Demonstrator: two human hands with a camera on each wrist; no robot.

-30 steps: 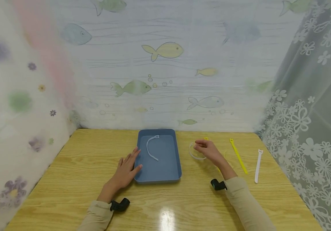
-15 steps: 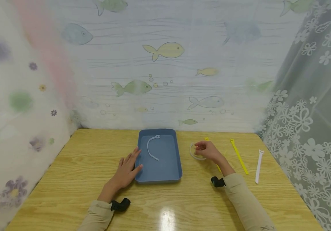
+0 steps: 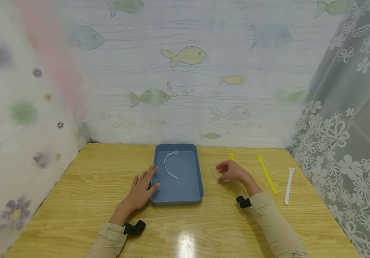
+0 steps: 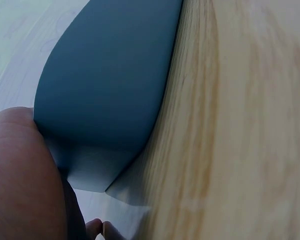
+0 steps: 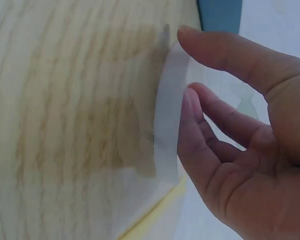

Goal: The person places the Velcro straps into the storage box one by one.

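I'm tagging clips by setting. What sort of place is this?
Probably a small curtained work booth: a wooden table is closed in by fish-print sheeting and a lace curtain, with a blue tray and loose straps.

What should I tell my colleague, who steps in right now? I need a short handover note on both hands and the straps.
Left hand: fingers straight, resting against the left edge of the blue tray.
Right hand: fingers curled round a looped white strap, just right of the tray.
Done: one white strap lies in the tray.
Left: the held strap is not yet in the tray; two yellow straps and a white strap lie on the table at the right.
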